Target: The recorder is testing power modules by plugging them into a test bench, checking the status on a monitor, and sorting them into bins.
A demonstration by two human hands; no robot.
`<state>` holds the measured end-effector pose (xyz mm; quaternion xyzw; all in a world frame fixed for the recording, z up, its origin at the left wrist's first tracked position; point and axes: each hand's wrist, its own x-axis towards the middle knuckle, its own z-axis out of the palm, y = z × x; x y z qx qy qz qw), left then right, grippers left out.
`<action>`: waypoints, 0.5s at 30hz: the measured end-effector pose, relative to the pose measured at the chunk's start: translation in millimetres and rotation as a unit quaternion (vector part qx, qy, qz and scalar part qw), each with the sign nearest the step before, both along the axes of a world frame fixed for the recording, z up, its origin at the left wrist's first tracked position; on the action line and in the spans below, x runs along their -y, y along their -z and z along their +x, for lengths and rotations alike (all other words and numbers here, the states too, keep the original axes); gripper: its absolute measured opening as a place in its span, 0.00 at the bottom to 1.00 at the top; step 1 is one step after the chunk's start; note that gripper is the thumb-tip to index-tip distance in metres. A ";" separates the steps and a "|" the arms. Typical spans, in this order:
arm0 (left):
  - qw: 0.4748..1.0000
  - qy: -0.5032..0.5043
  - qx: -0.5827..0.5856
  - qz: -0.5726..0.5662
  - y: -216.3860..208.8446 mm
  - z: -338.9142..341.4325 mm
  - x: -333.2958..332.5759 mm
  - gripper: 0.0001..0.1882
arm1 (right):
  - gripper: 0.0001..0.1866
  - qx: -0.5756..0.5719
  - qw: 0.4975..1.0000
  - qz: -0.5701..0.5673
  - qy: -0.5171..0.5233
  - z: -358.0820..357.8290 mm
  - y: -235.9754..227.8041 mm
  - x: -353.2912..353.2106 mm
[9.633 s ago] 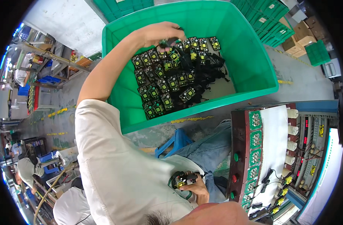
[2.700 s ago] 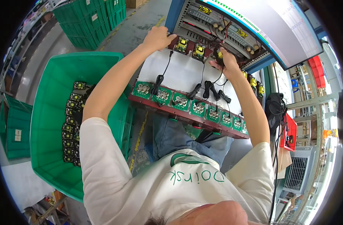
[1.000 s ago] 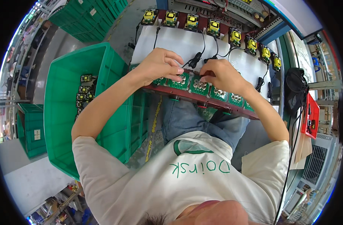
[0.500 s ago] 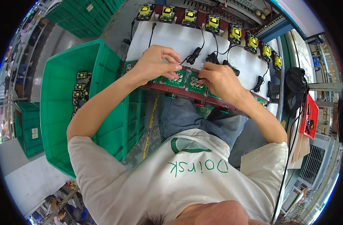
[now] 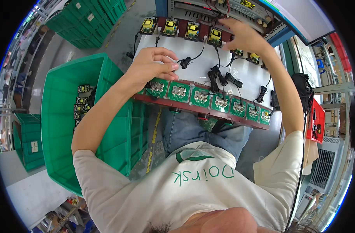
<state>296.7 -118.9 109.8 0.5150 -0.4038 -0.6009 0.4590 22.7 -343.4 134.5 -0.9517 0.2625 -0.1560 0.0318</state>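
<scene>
My left hand is above the left part of the front fixture, its fingers curled and thumb drawn in. A black cable with a bundled loop runs to its fingertips, where it seems pinched; the cable's end is hidden. My right hand reaches over the back row, thumb and fingers spread, holding nothing visible. Just left of its thumb sits a circuit board with a yellow transformer. The red-brown front fixture carries a row of green boards with clustered round metal contacts.
More transformer boards line the back rail. Bundled black cables cross the white work surface. A green bin holding boards stands at left. Instruments rise behind; a red tray is at right.
My right hand has left the front fixture and moved up and back to the rear boards, its fingers now spread. My left hand stays near the fixture's left part. The view has shifted slightly.
</scene>
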 end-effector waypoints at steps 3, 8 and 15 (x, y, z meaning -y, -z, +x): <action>1.000 -0.009 0.000 -0.004 -3.4 2.7 1.6 0.16 | 0.44 -0.056 0.998 0.004 0.010 9.4 -3.6 6.1; 1.000 -0.003 0.001 0.006 0.0 6.1 -1.4 0.17 | 0.50 -0.105 0.981 0.142 0.078 23.3 -6.4 -5.9; 0.999 0.027 0.024 0.032 6.0 1.9 7.4 0.16 | 0.49 -0.021 0.994 0.095 0.056 -3.1 4.7 0.6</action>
